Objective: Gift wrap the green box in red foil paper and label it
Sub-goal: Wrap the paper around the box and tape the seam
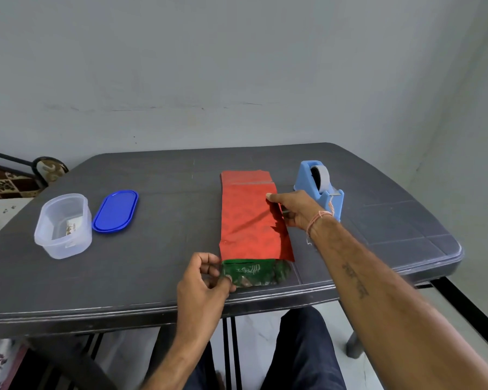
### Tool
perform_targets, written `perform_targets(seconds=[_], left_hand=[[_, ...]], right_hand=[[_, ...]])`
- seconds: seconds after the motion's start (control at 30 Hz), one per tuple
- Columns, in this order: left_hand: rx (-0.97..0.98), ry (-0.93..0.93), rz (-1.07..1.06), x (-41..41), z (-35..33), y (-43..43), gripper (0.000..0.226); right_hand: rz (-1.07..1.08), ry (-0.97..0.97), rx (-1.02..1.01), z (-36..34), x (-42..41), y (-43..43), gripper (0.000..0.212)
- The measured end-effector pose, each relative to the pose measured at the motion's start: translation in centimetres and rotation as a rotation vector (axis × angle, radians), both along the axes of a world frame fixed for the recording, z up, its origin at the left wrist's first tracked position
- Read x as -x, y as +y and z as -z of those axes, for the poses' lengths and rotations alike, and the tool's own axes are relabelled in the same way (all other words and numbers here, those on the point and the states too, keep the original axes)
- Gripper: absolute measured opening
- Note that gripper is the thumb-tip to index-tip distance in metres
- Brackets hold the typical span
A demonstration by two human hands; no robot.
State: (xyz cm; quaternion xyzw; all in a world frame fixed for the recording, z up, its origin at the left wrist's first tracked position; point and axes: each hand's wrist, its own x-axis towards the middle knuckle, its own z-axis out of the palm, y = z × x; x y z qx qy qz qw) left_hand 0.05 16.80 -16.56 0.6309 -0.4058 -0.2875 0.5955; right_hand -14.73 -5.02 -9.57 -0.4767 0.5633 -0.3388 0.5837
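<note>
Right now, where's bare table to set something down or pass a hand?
Widest bare patch: between blue lid and red foil paper. Also table right of tape dispenser, and the front-left edge in front of the clear tub. Crowded: foil-to-dispenser gap, filled by right hand; near edge at green box, where left hand grips.

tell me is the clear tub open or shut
Open: the clear tub has no lid on; the blue lid lies beside it.

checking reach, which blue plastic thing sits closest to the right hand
The light blue plastic tape dispenser, right behind the right hand; the dark blue oval lid lies far off to the left.
</note>
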Motion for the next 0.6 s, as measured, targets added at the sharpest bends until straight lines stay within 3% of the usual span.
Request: perform_targets(seconds=[0.13, 0.27, 0.4, 0.6], left_hand=[[0.045, -0.186, -0.094, -0.4, -0.6, 1.0, 0.024], [0.182, -0.129, -0.130, -2.3, -2.9, -1.8, 0.024], [0.059, -0.224, 0.126, -5.0, -5.3, -8.7, 0.033], [-0.234, -0.419, 0.460, -3.9, -5.4, -15.5, 0.062]], right_hand=[[-0.004, 0.006, 0.018, 0.1, 0.1, 0.0, 0.026], [-0.019, 0.018, 0.030, -0.1, 0.0, -0.1, 0.027], [-0.007, 0.013, 0.025, 0.2, -0.1, -0.3, 0.037], [0.009, -0.027, -0.017, 0.4, 0.2, -0.2, 0.026]])
